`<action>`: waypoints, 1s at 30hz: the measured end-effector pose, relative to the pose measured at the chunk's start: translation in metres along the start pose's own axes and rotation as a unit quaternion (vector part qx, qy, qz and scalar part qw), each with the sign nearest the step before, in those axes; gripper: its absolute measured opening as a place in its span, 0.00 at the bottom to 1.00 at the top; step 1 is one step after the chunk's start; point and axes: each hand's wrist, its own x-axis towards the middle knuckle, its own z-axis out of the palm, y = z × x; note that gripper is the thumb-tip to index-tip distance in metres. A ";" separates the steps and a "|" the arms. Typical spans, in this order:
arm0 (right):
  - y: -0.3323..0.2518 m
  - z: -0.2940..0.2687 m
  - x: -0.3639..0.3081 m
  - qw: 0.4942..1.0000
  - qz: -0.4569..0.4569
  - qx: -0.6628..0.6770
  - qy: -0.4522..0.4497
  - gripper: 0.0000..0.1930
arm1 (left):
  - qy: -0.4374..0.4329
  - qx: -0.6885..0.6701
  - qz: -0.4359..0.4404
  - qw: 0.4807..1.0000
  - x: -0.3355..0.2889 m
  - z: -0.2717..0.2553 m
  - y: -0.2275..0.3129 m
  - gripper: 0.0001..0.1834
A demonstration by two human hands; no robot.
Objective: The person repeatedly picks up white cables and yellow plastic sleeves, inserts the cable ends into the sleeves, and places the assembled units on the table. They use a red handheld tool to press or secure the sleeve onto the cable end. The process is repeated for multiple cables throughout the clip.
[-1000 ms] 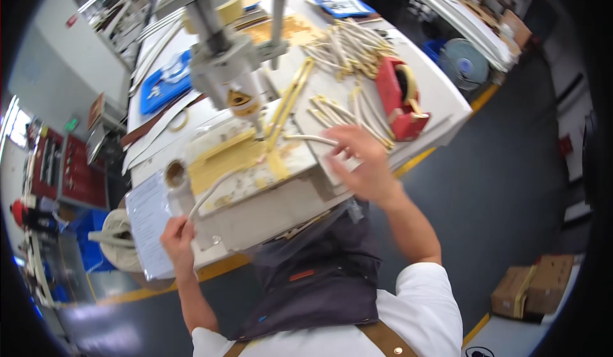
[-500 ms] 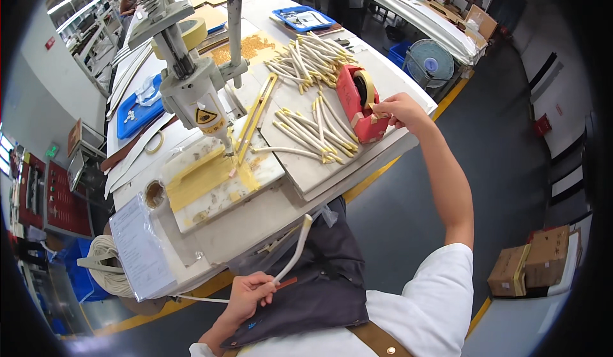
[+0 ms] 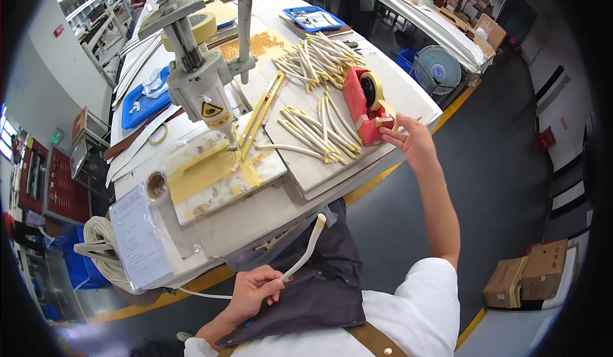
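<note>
My left hand is closed round a white cord, whose upper end is wrapped in yellow tape and points up over my apron. The cord's tail runs out leftward below the table. A small reddish piece shows by my left fingertips. At the table's right edge, my right hand is at the front of a red tape dispenser, its fingers on the end of a strip of pale yellow tape that comes off the roll. Cut cords with yellow-taped ends lie beside the dispenser.
A press machine stands over a taped white board. More cut cords lie in a pile behind. A coil of white cord hangs by the table's left corner, near a paper sheet in a plastic sleeve.
My right hand has shifted slightly at the dispenser's front, its fingers less bunched, and more tape shows between roll and fingers. My left hand still holds the cord, its taped end farther right.
</note>
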 end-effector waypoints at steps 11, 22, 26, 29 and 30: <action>0.073 -0.022 -0.007 0.950 -0.190 -0.231 0.086 0.12 | 0.074 0.013 0.061 0.995 0.014 0.003 0.021 0.08; 0.075 0.004 -0.056 0.974 -0.183 -0.132 0.031 0.11 | 0.136 0.064 0.122 0.981 0.028 0.000 0.031 0.10; 0.058 0.078 -0.121 0.909 -0.171 -0.197 -0.325 0.04 | 0.154 0.097 0.152 0.972 0.030 0.003 0.033 0.10; 0.072 0.123 -0.144 0.850 -0.208 -0.240 -0.420 0.07 | 0.172 0.124 0.189 0.959 0.032 0.009 0.033 0.10; 0.070 0.133 -0.151 0.860 -0.152 -0.257 -0.414 0.08 | 0.178 0.135 0.201 0.954 0.034 0.011 0.032 0.10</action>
